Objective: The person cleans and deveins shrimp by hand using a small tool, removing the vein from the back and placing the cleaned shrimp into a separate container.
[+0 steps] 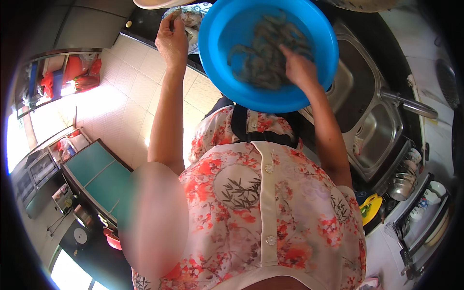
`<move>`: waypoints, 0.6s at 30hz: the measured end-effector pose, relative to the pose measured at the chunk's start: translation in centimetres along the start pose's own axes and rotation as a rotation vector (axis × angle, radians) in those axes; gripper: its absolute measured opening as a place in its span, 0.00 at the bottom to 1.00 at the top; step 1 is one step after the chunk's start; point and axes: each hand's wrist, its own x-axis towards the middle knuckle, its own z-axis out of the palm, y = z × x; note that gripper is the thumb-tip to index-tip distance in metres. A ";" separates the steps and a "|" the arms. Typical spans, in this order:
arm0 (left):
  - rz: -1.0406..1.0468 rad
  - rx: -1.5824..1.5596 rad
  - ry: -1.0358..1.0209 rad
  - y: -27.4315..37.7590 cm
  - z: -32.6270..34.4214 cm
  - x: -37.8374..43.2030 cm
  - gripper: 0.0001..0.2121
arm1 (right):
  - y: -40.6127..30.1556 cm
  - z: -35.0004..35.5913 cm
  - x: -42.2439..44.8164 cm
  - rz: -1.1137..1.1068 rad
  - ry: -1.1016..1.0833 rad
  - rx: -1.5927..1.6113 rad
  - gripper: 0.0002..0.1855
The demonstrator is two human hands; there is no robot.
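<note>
A large blue plastic basin (217,78) holds water and several raw grey shrimp (261,65). My right hand (301,69) reaches over its near right side, index finger extended down among the shrimp. Blur and the back of the hand hide whether it grips one. To the left, my left hand (172,43) is raised with thumb and fingers pinched on a small greyish thing, apparently a shrimp. Just beside and beneath it is a blue-and-white patterned plate (195,47) with pale shrimp (192,20) on it, partly covered by the hand and basin.
A steel double-bowl sink (377,127) with a faucet (409,103) lies right of the basin. Lower right are steel bowls (402,186) and a yellow tray (371,208) with greens. A pale bowl (159,3) edges the top. Tiled floor (130,83) shows at left.
</note>
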 end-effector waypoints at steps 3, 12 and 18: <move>0.140 0.225 -0.089 -5.9 0.2 1.7 0.13 | -1.3 -0.4 -0.1 -0.005 -0.240 -0.058 0.31; 0.516 0.319 -0.542 2.9 4.9 -2.2 0.09 | 0.3 -0.6 -1.3 -0.005 -0.123 -0.153 0.20; 0.372 0.797 -0.991 1.0 8.7 -6.4 0.10 | 0.2 -1.0 -1.9 -0.029 -0.119 -0.159 0.17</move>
